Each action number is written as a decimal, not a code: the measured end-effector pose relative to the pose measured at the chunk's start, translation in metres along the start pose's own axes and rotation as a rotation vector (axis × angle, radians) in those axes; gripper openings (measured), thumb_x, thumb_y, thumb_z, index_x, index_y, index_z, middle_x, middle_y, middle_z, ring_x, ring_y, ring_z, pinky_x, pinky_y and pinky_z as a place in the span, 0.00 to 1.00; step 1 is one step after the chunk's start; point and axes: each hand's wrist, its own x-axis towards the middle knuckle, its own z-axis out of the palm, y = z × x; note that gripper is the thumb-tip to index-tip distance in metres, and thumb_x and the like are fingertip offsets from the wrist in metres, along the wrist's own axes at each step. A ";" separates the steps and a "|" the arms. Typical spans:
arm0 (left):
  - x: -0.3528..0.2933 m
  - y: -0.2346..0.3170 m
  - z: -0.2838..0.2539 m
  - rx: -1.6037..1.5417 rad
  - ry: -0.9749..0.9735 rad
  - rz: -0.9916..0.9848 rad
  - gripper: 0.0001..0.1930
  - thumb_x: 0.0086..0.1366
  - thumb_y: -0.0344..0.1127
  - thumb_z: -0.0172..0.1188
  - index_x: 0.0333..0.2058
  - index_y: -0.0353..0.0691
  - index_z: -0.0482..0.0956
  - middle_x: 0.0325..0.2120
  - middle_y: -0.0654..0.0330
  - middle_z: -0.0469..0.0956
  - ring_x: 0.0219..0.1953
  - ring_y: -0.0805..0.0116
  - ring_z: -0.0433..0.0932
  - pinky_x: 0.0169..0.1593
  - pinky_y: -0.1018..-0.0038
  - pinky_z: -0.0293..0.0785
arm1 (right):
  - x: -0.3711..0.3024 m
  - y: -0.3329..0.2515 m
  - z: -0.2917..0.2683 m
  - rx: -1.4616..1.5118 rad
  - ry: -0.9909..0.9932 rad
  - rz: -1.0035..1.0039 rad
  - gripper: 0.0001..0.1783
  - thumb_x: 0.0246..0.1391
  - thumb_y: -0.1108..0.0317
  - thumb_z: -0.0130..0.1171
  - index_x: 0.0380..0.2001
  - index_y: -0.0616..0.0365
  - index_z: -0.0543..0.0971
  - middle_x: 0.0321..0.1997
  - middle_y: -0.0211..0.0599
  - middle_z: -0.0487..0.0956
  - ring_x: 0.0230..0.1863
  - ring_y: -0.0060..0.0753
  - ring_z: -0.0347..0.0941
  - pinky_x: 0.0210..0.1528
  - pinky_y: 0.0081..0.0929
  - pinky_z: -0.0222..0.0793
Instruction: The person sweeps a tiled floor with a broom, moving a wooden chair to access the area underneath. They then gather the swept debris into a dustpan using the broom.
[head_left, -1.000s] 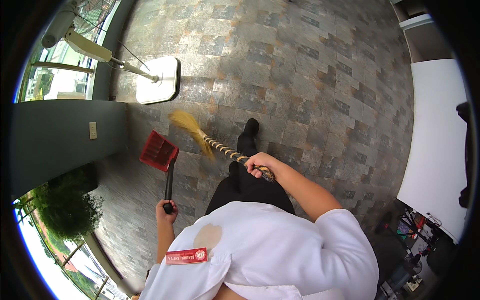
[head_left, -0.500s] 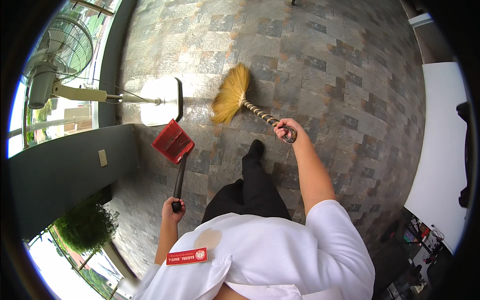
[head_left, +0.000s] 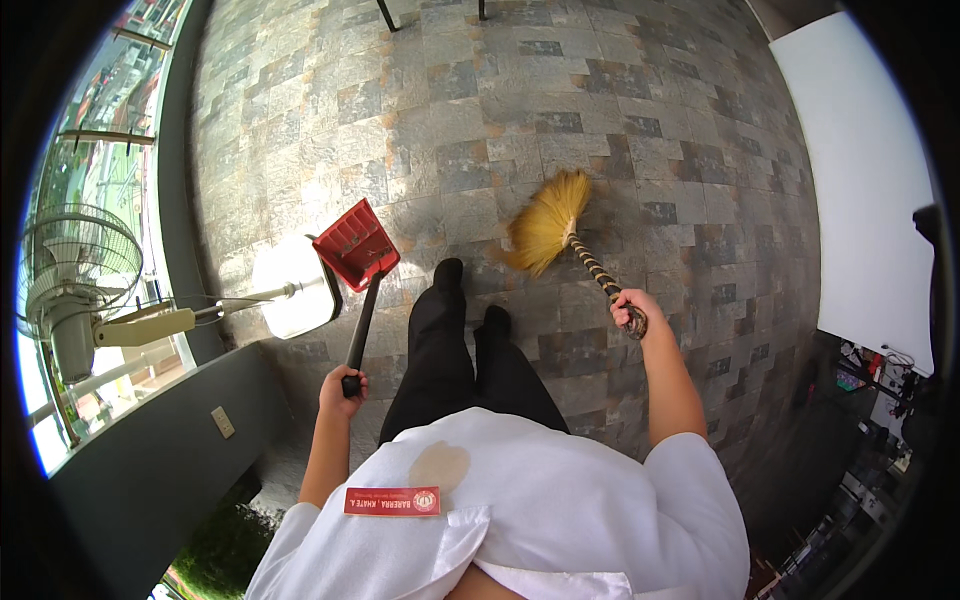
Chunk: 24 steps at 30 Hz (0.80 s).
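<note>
My right hand is wrapped round the handle end of a soft broom, whose handle is striped dark and pale. Its fan of yellow bristles points away from me, ahead and to the right of my feet. In my left hand is the black handle of a red dustpan. The dustpan's scoop faces up, with ribs showing inside and some small dark bits near its handle joint. In the picture the scoop overlaps the edge of the fan's base; whether they touch I cannot tell.
On the left a standing fan rises from a square white base near the windows. A low dark wall with a socket runs beside it. White furniture stands at right; thin dark legs show far ahead. Grey tiles cover the floor.
I have stepped forward, so the fan and its base now sit nearer and lower in view. The broom has swung to the right; the dustpan stays in my left hand beside the base.
</note>
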 end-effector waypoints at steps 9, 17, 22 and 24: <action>-0.021 0.136 0.059 -0.033 -0.121 0.049 0.07 0.45 0.29 0.50 0.26 0.35 0.66 0.18 0.60 0.69 0.18 0.71 0.67 0.22 0.78 0.64 | -0.115 0.130 0.087 -0.057 -0.314 -0.051 0.26 0.38 0.83 0.44 0.45 0.57 0.62 0.20 0.33 0.63 0.15 0.18 0.55 0.13 0.16 0.53; -0.052 0.225 0.088 0.066 -0.003 0.204 0.10 0.46 0.28 0.50 0.30 0.34 0.66 0.18 0.59 0.68 0.17 0.71 0.67 0.21 0.78 0.64 | 0.098 0.057 0.273 -0.436 -0.459 0.069 0.07 0.38 0.78 0.49 0.15 0.60 0.63 0.13 0.33 0.63 0.10 0.18 0.58 0.08 0.14 0.53; -0.041 0.238 0.090 0.195 0.061 0.219 0.07 0.46 0.28 0.50 0.26 0.35 0.65 0.17 0.59 0.68 0.17 0.70 0.67 0.21 0.77 0.64 | 0.204 -0.026 0.359 -0.356 -0.509 0.272 0.05 0.36 0.76 0.47 0.14 0.60 0.62 0.12 0.33 0.61 0.10 0.20 0.56 0.10 0.16 0.56; -0.036 0.240 0.090 0.213 0.065 0.199 0.06 0.46 0.28 0.50 0.26 0.36 0.65 0.18 0.59 0.68 0.17 0.70 0.67 0.21 0.77 0.64 | 0.210 -0.058 0.340 -0.169 -0.478 0.262 0.06 0.39 0.76 0.47 0.18 0.60 0.60 0.14 0.33 0.61 0.11 0.19 0.56 0.11 0.16 0.57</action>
